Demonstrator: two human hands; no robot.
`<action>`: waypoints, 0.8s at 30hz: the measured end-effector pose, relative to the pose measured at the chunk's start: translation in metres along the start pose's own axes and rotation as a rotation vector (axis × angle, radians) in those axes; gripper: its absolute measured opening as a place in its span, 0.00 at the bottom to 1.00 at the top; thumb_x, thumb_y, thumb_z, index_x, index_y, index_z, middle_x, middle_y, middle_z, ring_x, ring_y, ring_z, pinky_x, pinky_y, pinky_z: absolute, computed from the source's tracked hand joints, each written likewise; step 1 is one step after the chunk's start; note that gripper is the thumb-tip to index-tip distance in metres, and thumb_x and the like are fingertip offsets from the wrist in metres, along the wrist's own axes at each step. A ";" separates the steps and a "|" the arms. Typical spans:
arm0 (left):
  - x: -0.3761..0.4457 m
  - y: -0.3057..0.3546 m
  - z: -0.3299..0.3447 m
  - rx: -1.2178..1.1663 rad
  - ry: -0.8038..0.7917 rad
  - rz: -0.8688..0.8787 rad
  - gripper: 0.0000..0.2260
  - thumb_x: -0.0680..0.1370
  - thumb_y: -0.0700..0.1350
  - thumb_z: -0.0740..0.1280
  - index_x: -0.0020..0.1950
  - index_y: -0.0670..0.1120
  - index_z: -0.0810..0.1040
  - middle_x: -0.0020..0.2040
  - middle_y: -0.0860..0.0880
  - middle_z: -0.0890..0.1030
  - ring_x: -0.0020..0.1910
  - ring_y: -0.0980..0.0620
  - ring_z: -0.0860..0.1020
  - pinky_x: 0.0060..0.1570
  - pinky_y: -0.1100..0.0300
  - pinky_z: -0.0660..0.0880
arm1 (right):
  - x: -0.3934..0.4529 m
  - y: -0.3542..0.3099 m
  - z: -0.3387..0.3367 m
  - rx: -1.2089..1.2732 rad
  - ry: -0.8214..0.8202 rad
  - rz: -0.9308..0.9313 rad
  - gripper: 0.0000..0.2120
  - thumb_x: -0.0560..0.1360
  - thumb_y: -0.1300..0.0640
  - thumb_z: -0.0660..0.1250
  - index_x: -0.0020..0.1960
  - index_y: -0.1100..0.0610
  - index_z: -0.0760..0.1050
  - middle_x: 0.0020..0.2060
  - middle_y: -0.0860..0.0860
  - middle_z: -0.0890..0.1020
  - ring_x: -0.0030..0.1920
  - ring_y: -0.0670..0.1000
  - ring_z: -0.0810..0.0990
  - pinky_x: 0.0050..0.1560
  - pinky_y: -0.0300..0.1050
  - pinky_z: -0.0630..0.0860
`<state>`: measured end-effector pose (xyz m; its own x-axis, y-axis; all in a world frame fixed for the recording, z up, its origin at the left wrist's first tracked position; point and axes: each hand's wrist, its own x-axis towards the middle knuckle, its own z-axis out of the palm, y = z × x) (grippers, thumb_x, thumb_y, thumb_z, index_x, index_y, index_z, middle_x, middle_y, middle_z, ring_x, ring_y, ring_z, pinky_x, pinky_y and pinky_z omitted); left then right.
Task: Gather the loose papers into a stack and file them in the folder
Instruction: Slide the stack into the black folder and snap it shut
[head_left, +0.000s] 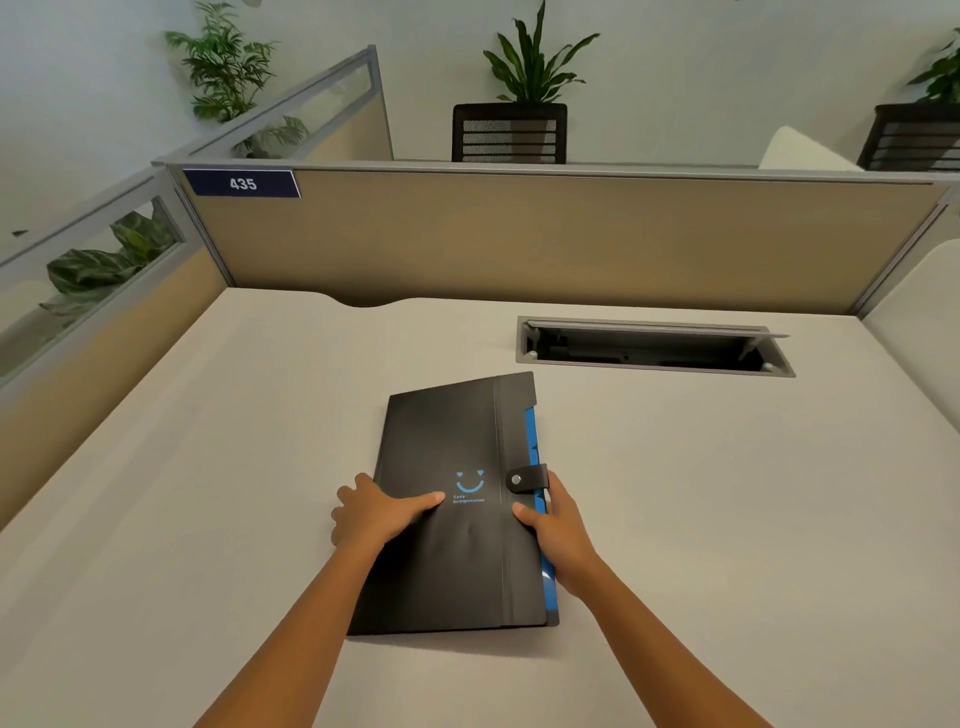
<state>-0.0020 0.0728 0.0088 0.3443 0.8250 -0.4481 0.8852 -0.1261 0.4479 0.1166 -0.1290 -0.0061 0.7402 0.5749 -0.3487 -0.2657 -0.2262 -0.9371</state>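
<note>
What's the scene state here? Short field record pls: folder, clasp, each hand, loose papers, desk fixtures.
folder: black folder flat on the desk, closed, blue inner edge showing on its right side
clasp: snap tab fastened over the right edge
left hand: left hand holds the folder's left edge, thumb on the cover
right hand: right hand holds the right edge, below the tab
loose papers: none visible
desk fixtures: cable tray, lid open

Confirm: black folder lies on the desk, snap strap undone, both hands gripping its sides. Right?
Not quite. The head view shows the snap strap fastened over the folder edge, not undone. The rest holds: the black folder lies on the desk, with the left hand and right hand gripping its sides.
</note>
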 end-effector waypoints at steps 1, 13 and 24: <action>0.004 -0.002 -0.001 -0.051 -0.005 0.006 0.53 0.58 0.71 0.75 0.74 0.45 0.62 0.71 0.42 0.68 0.68 0.38 0.70 0.61 0.41 0.74 | 0.005 -0.004 0.000 -0.006 -0.004 -0.010 0.24 0.80 0.59 0.65 0.74 0.50 0.64 0.66 0.51 0.75 0.64 0.54 0.77 0.62 0.56 0.78; 0.053 -0.002 -0.005 -0.515 -0.033 0.142 0.45 0.62 0.54 0.83 0.72 0.50 0.62 0.63 0.49 0.75 0.53 0.49 0.75 0.52 0.54 0.77 | 0.099 -0.041 0.017 -0.053 0.022 -0.039 0.23 0.80 0.58 0.66 0.73 0.52 0.65 0.66 0.54 0.76 0.65 0.56 0.76 0.65 0.61 0.75; 0.115 0.043 -0.012 -0.444 0.180 0.229 0.47 0.61 0.48 0.84 0.74 0.47 0.63 0.65 0.42 0.73 0.62 0.42 0.74 0.62 0.46 0.74 | 0.162 -0.042 0.039 -0.269 0.129 -0.151 0.36 0.73 0.61 0.74 0.75 0.55 0.59 0.70 0.54 0.69 0.68 0.53 0.71 0.69 0.48 0.70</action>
<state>0.0714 0.1689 -0.0141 0.4193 0.8902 -0.1785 0.5624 -0.1003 0.8208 0.2236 0.0046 -0.0235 0.8354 0.5176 -0.1849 0.0132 -0.3553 -0.9346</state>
